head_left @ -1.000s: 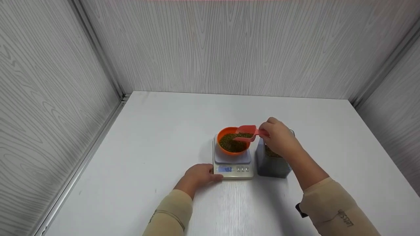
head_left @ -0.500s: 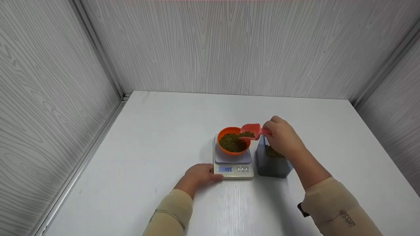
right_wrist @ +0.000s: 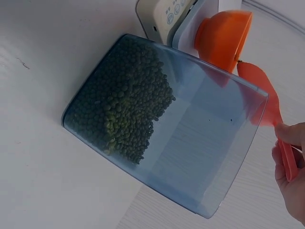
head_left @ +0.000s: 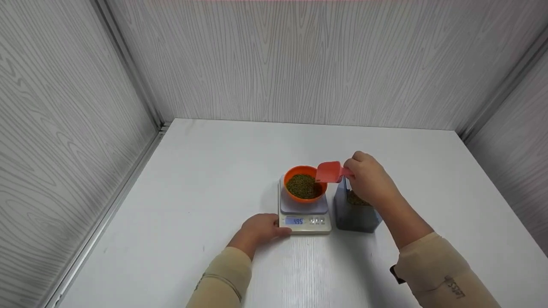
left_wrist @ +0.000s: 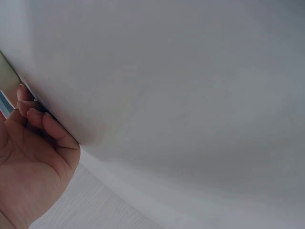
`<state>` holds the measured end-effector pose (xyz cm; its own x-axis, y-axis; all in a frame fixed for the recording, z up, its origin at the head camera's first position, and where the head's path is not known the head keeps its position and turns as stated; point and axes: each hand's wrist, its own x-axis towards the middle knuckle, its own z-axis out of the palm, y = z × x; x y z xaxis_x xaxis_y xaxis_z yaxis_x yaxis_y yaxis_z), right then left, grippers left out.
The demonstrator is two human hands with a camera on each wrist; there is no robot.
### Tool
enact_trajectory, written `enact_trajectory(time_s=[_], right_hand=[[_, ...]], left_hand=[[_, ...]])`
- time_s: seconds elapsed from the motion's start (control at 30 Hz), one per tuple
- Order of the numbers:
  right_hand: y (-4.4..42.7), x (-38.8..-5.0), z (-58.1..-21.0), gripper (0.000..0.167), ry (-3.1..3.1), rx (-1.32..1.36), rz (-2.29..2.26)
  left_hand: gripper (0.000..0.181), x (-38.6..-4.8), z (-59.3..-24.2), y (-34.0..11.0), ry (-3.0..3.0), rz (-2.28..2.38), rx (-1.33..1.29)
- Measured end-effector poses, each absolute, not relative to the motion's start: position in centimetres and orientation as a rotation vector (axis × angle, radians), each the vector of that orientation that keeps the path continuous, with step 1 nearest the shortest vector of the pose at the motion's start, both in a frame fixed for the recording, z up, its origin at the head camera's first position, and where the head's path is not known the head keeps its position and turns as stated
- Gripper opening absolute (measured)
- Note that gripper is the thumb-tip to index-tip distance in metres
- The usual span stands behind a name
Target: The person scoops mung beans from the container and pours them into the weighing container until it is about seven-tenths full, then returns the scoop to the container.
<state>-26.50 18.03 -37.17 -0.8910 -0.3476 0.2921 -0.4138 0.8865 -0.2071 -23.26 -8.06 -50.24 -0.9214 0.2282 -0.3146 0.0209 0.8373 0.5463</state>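
Observation:
An orange bowl [head_left: 295, 171] of green mung beans [head_left: 303, 186] stands on a white kitchen scale [head_left: 323, 226] with a lit display. My left hand [head_left: 260, 226] holds the scale's front left corner, thumb at the front; in the left wrist view its fingers curl at the scale's edge. My right hand [head_left: 367, 177] pinches the handle of a red scoop [head_left: 329, 172]. The scoop is tilted, its lip over the bowl's right rim, and no beans show on it in the head view. In the right wrist view a bean or so sits at its tip.
Right of the scale, below my right forearm, stands a clear bluish container [right_wrist: 200, 129], partly filled with mung beans [right_wrist: 128, 105]. The white table [head_left: 205, 171] ends at a grey wood-grain wall [head_left: 291, 64] behind, with more panels at both sides.
My right hand has drawn the scoop slightly right and tipped it; the beans on it have gone. The display's digits have changed. My left hand stays on the scale.

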Motion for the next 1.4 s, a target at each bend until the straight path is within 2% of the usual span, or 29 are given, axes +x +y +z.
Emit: enact_trajectory(time_s=[0.33,0.67,1.03,1.4], right_hand=[[18.5,-26.2,-36.7,0.019,-2.737,0.634,0.388],[19.8,-25.0,-34.2,0.02,-2.754,0.571,0.446],[22.2,-24.1,-32.3,0.02,-2.696,0.621,0.395],[23.3,-24.2,-32.8,0.018,-2.795,0.604,0.246]], left_hand=[[0.037,-23.2,-50.1,-7.9,2.633,0.785,0.172],[0.038,-23.4,-50.2,-8.0,2.635,0.773,0.184],[0.042,-23.2,-50.0,-7.9,2.638,0.763,0.18],[0.039,-23.3,-50.1,-8.1,2.641,0.769,0.198]])
